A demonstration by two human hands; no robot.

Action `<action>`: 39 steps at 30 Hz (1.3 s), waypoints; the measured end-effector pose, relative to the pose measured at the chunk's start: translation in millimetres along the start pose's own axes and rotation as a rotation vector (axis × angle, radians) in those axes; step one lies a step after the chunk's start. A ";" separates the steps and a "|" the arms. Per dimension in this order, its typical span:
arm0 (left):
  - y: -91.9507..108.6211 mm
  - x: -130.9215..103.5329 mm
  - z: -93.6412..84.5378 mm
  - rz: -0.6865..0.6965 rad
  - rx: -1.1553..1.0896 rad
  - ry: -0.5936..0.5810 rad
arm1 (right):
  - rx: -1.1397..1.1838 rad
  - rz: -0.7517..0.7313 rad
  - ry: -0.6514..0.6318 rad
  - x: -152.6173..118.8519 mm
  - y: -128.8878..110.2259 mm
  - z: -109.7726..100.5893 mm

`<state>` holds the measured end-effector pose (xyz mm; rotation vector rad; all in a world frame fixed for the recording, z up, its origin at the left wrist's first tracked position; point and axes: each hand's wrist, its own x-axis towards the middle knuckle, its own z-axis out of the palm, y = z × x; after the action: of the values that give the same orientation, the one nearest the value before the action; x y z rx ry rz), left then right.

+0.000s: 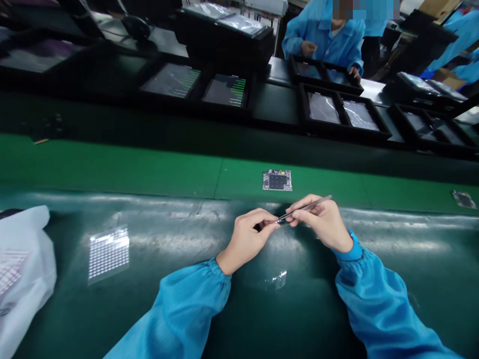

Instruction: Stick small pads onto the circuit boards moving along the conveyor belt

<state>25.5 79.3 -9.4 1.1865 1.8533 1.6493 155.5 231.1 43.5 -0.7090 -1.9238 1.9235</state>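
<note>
My right hand (318, 219) is closed on a pair of thin metal tweezers (322, 200), whose tips point left to my left hand. The fingers of my left hand (252, 232) are pinched on a small dark piece (281, 222) at the tweezer tips; its shape is too small to make out. Just beyond both hands, a circuit board (277, 180) lies flat on the green strip (187, 174). Nearer to me on the dark green table (157, 299) is a small clear piece of film (280, 280).
A sheet with rows of small white stickers (108, 253) lies at left, beside a white plastic bag (30, 269). Another board (463, 199) sits far right on the strip. Black trays (344, 128) line the raised shelf; a person in blue (325, 35) handles one behind it.
</note>
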 end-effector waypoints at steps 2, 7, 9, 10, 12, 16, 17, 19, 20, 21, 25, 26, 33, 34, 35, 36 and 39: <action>0.7 -0.1 0.1 0.006 -0.010 0.000 | -0.025 -0.010 0.002 -0.6 -1.9 0.9; -0.3 -0.4 0.5 0.021 -0.013 0.010 | -0.013 0.027 -0.011 -0.3 -1.8 0.0; -1.1 -0.5 0.7 0.026 -0.017 0.011 | 0.005 0.045 -0.019 0.7 -0.4 -0.3; -1.5 -0.6 0.8 0.030 -0.020 0.012 | 0.019 0.053 -0.022 1.3 0.4 -0.2; -1.8 -0.8 1.0 0.044 -0.021 0.015 | 0.051 0.075 -0.023 2.5 2.0 -0.1; -1.2 -1.1 1.4 0.085 -0.002 0.015 | 0.056 0.096 0.002 3.8 3.1 -6.4; -1.0 -1.1 1.4 0.091 0.000 0.014 | 0.028 0.057 0.020 3.7 2.7 -9.9; -0.9 -1.1 1.3 0.092 -0.001 0.011 | -0.089 -0.080 0.058 3.4 1.8 -17.6; -1.2 -1.1 1.3 0.089 -0.004 0.010 | -0.176 -0.149 0.064 3.2 1.4 -20.7; -1.5 -1.3 1.2 0.085 -0.006 0.013 | -0.269 -0.200 0.052 3.2 1.4 -22.6; -2.9 -1.9 1.0 0.081 -0.008 0.011 | -0.510 -0.172 -0.156 4.6 5.8 -17.5; -3.0 -2.0 1.0 0.083 -0.007 0.008 | -0.515 -0.140 -0.214 5.2 7.7 -14.8; -2.5 -1.1 1.3 0.091 -0.013 -0.012 | -0.410 0.036 -0.373 8.9 17.4 -10.7; -2.5 -1.0 1.3 0.089 -0.018 -0.016 | -0.398 0.040 -0.376 9.1 17.7 -11.0; -2.6 -0.9 1.4 0.088 -0.022 -0.019 | -0.393 0.044 -0.373 9.2 17.7 -11.1; -2.6 -0.8 1.3 0.086 -0.024 -0.024 | -0.394 0.047 -0.365 9.3 17.6 -10.9; -2.6 -0.6 0.8 0.076 -0.023 -0.038 | -0.418 0.043 -0.325 9.1 17.0 -9.2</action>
<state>25.6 79.5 -12.1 1.2847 1.7813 1.6719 155.1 243.1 25.9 -0.5705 -2.5764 1.7614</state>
